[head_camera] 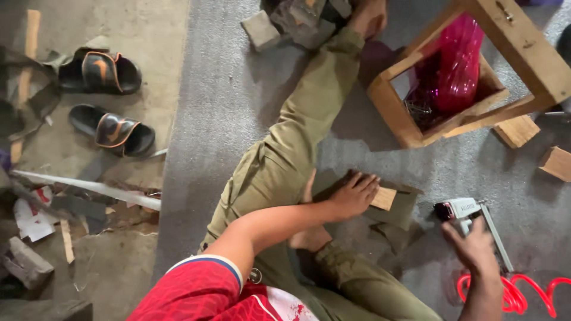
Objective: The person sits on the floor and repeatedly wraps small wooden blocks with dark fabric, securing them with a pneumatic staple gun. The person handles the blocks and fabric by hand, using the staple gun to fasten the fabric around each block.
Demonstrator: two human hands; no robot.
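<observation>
I sit on a grey carpet (226,89) with one leg in olive trousers (297,125) stretched out ahead. My left hand (354,193) lies flat, fingers apart, on a small light wooden block (385,198). The block rests on a dark flat piece (404,208) beside my knee. My right hand (476,245) is closed around the handle of a white and grey pneumatic nail gun (461,210) lying on the carpet at the right. A red coiled hose (523,294) lies just below that hand.
A wooden stool frame (523,47) lies tipped at the upper right, with a pink plastic bag (455,65) and loose nails inside. Wooden blocks (517,131) (557,163) lie beside it. Two black and orange sandals (110,131) and wood scraps (89,190) sit on the bare floor at the left.
</observation>
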